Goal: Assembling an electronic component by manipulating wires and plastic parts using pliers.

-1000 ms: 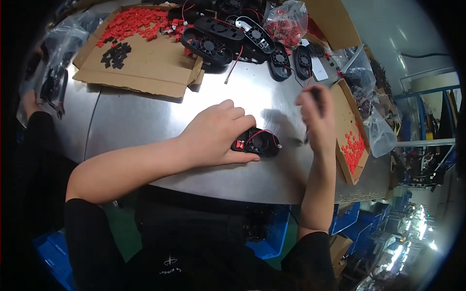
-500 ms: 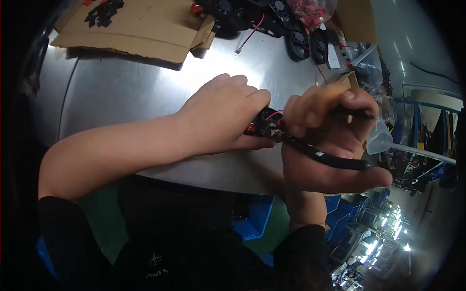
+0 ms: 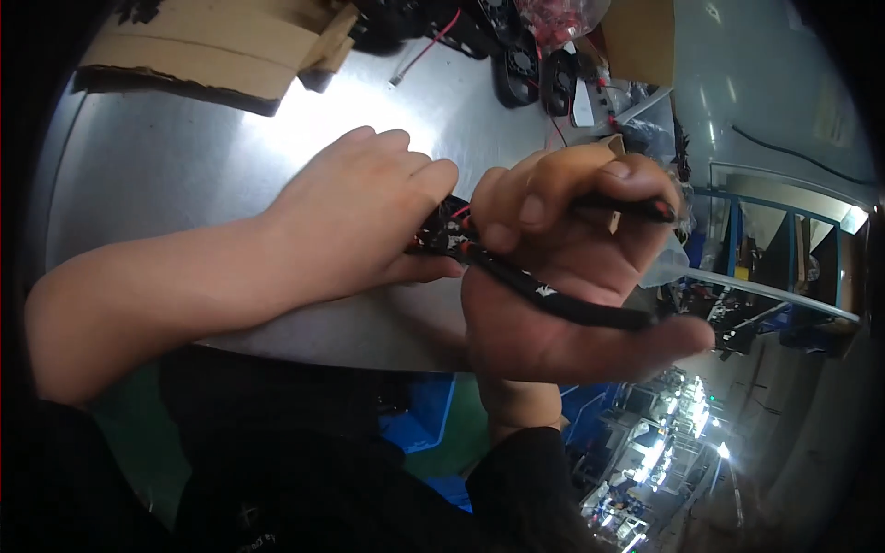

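My left hand [image 3: 364,207] is closed around a small black part with a red wire, mostly hidden by the fingers. My right hand [image 3: 590,267] holds a pair of pliers [image 3: 553,297] with worn black handles, palm turned upward. The pliers' handles are spread: the fingers curl over the upper one and the other lies across the palm beside the thumb. The head of the pliers meets the black part at my left fingertips. Exactly what lies between the jaws is hidden.
A cardboard tray [image 3: 184,55] with black pieces sits at the far left of the metal table [image 3: 120,175]. Black fans [image 3: 521,63] with red wires and a clear bag of red parts [image 3: 560,20] lie at the back. A blue crate [image 3: 419,419] is below the table edge.
The whole view has shifted, so my hands and the table things appear farther left. Both hands keep their grips, and the pliers' handles stay spread.
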`<state>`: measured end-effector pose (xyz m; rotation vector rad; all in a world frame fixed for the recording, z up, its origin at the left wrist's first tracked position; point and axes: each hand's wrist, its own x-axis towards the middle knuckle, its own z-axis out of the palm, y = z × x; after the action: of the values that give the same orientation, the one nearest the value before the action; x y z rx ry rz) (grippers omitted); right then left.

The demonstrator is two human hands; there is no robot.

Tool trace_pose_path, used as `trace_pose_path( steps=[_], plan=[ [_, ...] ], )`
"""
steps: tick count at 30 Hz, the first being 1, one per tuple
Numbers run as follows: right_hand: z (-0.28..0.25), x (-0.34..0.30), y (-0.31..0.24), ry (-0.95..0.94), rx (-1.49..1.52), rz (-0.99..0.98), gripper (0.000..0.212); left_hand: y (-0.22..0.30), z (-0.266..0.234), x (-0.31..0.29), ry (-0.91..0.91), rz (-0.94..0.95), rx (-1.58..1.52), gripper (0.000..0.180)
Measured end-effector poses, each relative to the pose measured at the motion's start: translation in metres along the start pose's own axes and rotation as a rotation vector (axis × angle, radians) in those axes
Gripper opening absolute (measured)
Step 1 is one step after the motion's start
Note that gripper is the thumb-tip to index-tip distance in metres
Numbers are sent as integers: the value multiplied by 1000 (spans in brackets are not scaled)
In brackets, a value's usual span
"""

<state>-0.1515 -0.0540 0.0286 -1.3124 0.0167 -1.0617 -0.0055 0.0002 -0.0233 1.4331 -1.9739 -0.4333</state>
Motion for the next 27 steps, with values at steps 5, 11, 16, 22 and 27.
trace_pose_path(
  steps=[5, 11, 16, 22, 27],
  plan=[
    [11, 11, -23, 261, -10, 246, 80, 5, 12, 4, 93, -24, 60, 53],
    [-2, 12, -13, 522, 89, 255, 72, 4, 15, 2, 132, 26, 120, 55],
    [-18, 8, -14, 179, 138, 279, 67, -2, 13, 2, 141, 71, 68, 55],
    [-26, -2, -13, 146, 230, 315, 54, -7, 7, 2, 27, 165, 5, 53],
    [-40, -5, -11, 50, 356, 307, 38, -7, 7, 4, -124, 294, -56, 53]
  ],
)
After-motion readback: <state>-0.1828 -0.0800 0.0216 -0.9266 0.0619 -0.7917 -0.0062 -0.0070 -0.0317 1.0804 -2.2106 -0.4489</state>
